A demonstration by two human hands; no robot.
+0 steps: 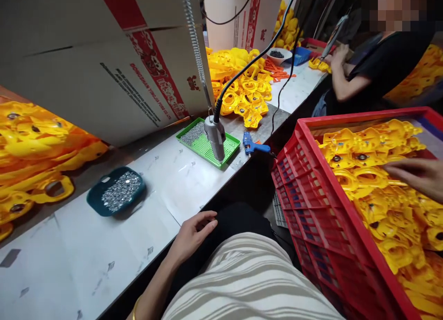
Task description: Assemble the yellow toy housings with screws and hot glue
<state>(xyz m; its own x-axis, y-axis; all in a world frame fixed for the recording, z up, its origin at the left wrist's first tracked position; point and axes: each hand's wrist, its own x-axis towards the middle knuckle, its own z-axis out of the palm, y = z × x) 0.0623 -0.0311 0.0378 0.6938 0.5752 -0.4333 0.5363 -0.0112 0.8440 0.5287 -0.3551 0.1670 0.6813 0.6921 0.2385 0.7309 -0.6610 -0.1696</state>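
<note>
My left hand rests at the table's front edge beside my lap. Its fingers are loosely bent, the thumb stands apart, and nothing is in it. At the right, my right hand reaches over a red plastic crate with its fingers stretched out. The fingertips are at the yellow plastic parts stacked in rows inside, several of which carry round dark pieces. Whether the fingertips touch a part or are just above it, I cannot tell.
An electric screwdriver hangs over a green tray of screws. A dark bowl of small metal pieces stands left. Nearby lie a blue glue gun and yellow piles. Large cartons stand behind; a co-worker sits back right.
</note>
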